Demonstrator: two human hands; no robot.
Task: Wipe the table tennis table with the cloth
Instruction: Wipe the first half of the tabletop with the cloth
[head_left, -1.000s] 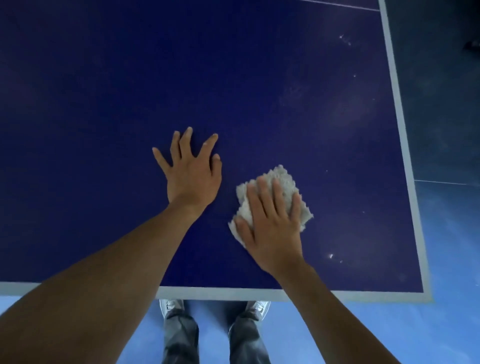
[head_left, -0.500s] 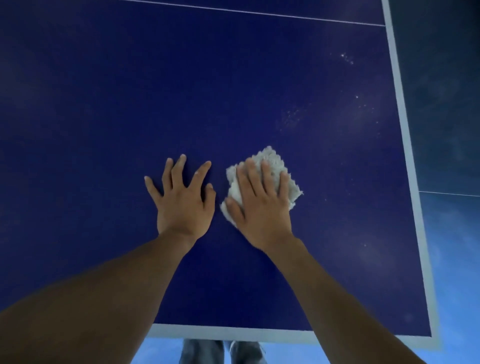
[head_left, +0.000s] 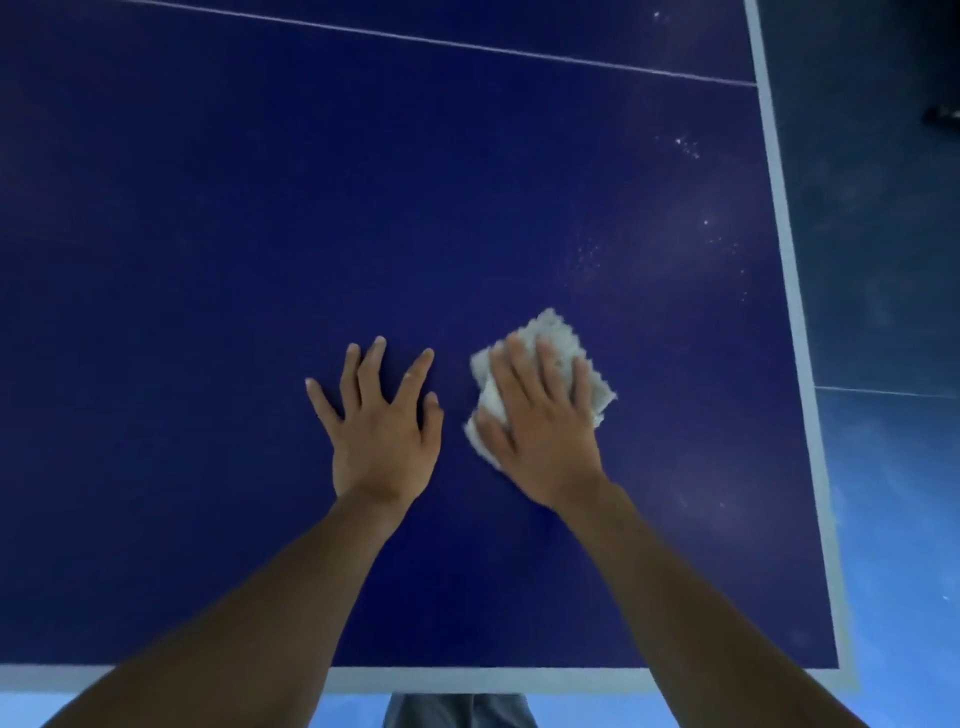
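A person leans over a dark blue desk (head_left: 260, 234), mid-wipe. The right hand (head_left: 545, 421) lies flat on a folded cloth (head_left: 558, 327), fingers straight and slightly spread, pressing it to the surface rather than gripping it. The left hand (head_left: 384, 441) rests just beside it, palm down and fingers splayed on the bare top, holding nothing and seemingly bracing the body.

Over the past second the right hand has slid the cloth away from the near edge, from a little behind the left hand to level with it, while the left hand has stayed planted. The stroke appears to be heading outward, toward pale specks (head_left: 587, 254) scattered beyond the cloth and to its right, short of the white side line (head_left: 779, 218). Those marks suggest that this quarter is yet to be wiped, so the job looks far from finished.

The cloth is off-white, nubbly and scallop-edged, folded into a small pad that shows past the fingertips and both sides of the palm. It sits in the near right part of the desk.
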